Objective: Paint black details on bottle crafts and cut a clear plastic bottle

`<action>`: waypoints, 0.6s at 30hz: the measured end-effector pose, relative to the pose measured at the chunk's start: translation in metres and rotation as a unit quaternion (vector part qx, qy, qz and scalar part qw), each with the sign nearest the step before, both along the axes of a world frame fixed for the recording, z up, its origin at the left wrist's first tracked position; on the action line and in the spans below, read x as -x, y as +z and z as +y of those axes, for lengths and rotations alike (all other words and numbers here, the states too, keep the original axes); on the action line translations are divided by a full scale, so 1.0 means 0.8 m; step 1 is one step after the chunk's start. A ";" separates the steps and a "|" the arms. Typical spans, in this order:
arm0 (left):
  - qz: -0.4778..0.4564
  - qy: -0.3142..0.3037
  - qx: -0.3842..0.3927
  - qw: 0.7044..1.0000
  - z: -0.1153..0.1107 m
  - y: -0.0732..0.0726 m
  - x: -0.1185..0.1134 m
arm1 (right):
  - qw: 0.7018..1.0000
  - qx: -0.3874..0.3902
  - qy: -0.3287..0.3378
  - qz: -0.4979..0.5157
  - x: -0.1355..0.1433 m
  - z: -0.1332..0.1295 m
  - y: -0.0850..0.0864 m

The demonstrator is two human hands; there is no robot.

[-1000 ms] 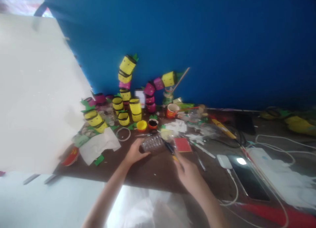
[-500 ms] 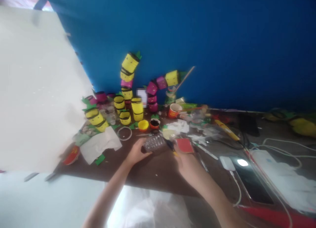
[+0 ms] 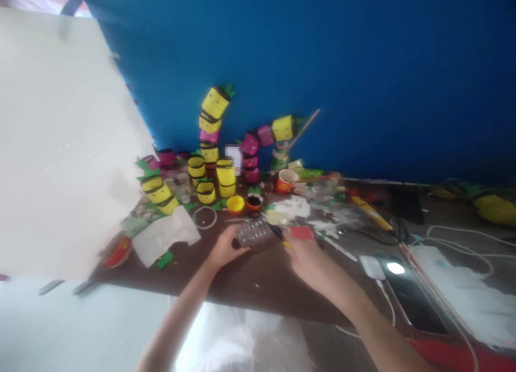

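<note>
My left hand (image 3: pixel 223 248) is closed around the near left end of a clear, ridged plastic bottle piece (image 3: pixel 255 233) lying on its side just above the table. Right of it, my right hand (image 3: pixel 300 251) grips a slim black-and-yellow tool (image 3: pixel 278 232), mostly hidden by the fingers, its dark end close to the bottle piece. Blur hides the tool's exact kind. A red square piece (image 3: pixel 301 233) shows just beyond my right fingers, partly covered by them. Behind the bottle piece lie scissors (image 3: pixel 236 220), a yellow cup (image 3: pixel 235 204) and a small dark-filled pot (image 3: pixel 253 201).
Yellow and magenta decorated cups (image 3: pixel 226 178) stand stacked along the blue wall (image 3: pixel 322 65). White paper (image 3: pixel 165 237) and a clear ring (image 3: pixel 205 217) lie left. To the right are a white marker (image 3: pixel 336 247), a phone (image 3: pixel 415 297), cables and a yellow tool (image 3: pixel 371 213).
My right hand has shifted slightly forward and left, covering more of the red square piece. My left hand keeps its hold on the bottle piece. The whole view has drifted a little.
</note>
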State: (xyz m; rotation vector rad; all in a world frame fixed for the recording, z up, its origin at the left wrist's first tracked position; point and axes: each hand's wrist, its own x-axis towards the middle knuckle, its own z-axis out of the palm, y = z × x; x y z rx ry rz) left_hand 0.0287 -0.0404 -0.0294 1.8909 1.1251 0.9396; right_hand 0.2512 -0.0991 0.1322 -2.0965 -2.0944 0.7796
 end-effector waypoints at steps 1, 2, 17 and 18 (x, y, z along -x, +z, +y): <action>0.001 0.001 0.002 1.000 0.000 0.000 0.000 | 1.000 -0.012 0.004 0.009 0.000 0.001 -0.002; 0.002 0.003 0.003 1.000 0.000 0.000 0.000 | 1.000 -0.023 0.007 0.018 0.000 0.001 -0.005; -0.001 0.020 0.011 1.000 0.001 -0.010 -0.001 | 0.997 -0.049 -0.044 -0.039 -0.013 -0.011 -0.029; -0.003 0.016 0.010 1.000 0.001 -0.009 0.000 | 0.997 -0.057 -0.040 -0.041 -0.013 -0.011 -0.032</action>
